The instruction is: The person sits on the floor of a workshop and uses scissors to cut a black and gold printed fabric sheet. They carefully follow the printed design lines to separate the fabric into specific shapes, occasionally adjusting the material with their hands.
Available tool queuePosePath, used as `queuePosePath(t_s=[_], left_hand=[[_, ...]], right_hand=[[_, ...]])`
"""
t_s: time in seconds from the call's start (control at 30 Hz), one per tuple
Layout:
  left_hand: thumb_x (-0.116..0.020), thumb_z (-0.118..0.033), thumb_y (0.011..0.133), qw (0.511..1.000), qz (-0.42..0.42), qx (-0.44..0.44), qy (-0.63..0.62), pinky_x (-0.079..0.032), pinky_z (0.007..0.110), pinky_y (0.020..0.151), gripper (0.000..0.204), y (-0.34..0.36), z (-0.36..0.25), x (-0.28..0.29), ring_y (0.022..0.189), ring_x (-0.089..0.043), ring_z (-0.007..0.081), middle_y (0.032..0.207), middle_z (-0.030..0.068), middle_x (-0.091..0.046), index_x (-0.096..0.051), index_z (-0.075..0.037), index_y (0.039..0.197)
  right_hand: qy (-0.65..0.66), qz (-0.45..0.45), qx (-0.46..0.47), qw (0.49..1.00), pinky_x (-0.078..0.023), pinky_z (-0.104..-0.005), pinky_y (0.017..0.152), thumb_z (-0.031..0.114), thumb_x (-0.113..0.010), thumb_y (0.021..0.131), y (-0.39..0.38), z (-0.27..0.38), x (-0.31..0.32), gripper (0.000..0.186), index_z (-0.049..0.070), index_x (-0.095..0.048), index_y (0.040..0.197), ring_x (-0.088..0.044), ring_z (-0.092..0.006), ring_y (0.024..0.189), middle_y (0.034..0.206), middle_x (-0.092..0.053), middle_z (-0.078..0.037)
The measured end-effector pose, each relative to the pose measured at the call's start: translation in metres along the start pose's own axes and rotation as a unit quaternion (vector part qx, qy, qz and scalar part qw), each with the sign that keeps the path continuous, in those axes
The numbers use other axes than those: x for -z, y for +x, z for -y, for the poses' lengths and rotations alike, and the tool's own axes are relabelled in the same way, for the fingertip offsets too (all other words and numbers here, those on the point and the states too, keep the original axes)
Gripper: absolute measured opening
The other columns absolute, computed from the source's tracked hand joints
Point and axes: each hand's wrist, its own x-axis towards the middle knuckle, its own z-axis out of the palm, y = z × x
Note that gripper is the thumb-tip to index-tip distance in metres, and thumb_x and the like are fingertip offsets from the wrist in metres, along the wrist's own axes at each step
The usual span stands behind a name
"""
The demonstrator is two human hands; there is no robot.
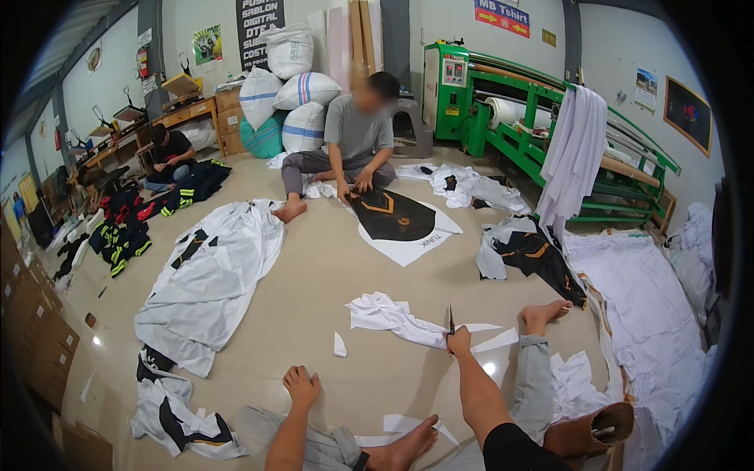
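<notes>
My right hand (459,341) is closed around a pair of scissors (452,320), whose dark blades point upward. Beside it lies a crumpled white cloth (390,315), with white offcut strips (496,340) on its other side. My left hand (302,386) is over the floor by my left knee, holding nothing, its fingers apart. A small white scrap (339,345) rests between that hand and the cloth. More narrow white strips (402,423) lie around my bare foot.
Across from me a seated person (363,129) handles a black-and-orange printed panel (393,216). White fabric piles lie left (208,286) and right (636,306). A brown cylindrical container (589,430) stands by my right leg. Behind is a green roller machine (503,129); another person (163,157) sits far left.
</notes>
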Motion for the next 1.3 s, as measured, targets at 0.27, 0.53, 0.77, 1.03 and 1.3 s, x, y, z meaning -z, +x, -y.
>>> queuePosePath(t_s=[0.27, 0.53, 0.77, 1.03, 1.3], left_hand=[[-0.07, -0.033, 0.091, 1.0, 0.015, 0.004, 0.002, -0.023, 0.063, 0.116, 0.062, 0.002, -0.012, -0.007, 0.132, -0.041, 0.0429, 0.139, 0.0251, -0.046, -0.05, 0.002, 0.139], [-0.062, -0.04, 0.096, 0.997, 0.06, 0.054, 0.012, -0.007, 0.07, 0.121, 0.077, 0.019, -0.028, -0.026, 0.149, -0.025, 0.0477, 0.157, 0.0304, -0.033, -0.037, 0.003, 0.155], [-0.064, -0.05, 0.094, 0.986, 0.144, 0.072, -0.038, 0.002, 0.071, 0.122, 0.091, 0.055, -0.107, -0.065, 0.158, -0.011, 0.0477, 0.169, 0.0264, -0.023, -0.029, -0.002, 0.162], [-0.06, -0.062, 0.093, 0.904, 0.373, -0.2, -0.055, 0.002, 0.071, 0.123, 0.092, 0.04, -0.253, -0.127, 0.162, -0.01, 0.0374, 0.174, 0.0097, -0.024, -0.03, -0.014, 0.165], [-0.056, -0.036, 0.103, 0.897, 0.208, -0.368, -0.128, -0.021, 0.054, 0.126, 0.055, -0.113, -0.265, -0.091, 0.152, -0.038, 0.0289, 0.16, 0.0107, -0.048, -0.053, -0.004, 0.148]], right_hand=[[0.099, -0.02, -0.002, 0.995, -0.051, -0.0402, 0.04, 0.012, -0.087, 0.082, 0.037, 0.002, -0.001, 0.039, -0.004, -0.052, 0.084, -0.064, -0.0261, 0.044, 0.06, -0.065, -0.017], [0.055, -0.04, 0.009, 0.998, -0.056, -0.0419, 0.052, 0.022, -0.088, 0.083, 0.042, -0.03, 0.034, 0.043, -0.005, -0.056, 0.091, -0.069, -0.0304, 0.052, 0.07, -0.069, -0.021], [0.156, -0.001, -0.058, 0.986, -0.047, -0.0368, 0.04, 0.023, -0.09, 0.082, 0.019, -0.032, 0.072, 0.048, 0.001, -0.049, 0.091, -0.059, -0.0188, 0.044, 0.059, -0.059, -0.01], [0.071, 0.018, -0.077, 0.994, -0.044, -0.036, 0.037, 0.022, -0.091, 0.082, 0.002, -0.075, 0.111, 0.052, 0.003, -0.045, 0.097, -0.057, -0.0173, 0.046, 0.065, -0.059, -0.009], [0.02, -0.147, 0.001, 0.989, -0.055, -0.0408, 0.061, 0.032, -0.094, 0.076, -0.076, -0.102, 0.088, 0.054, 0.003, -0.053, 0.099, -0.068, -0.0234, 0.067, 0.077, -0.067, -0.009]])
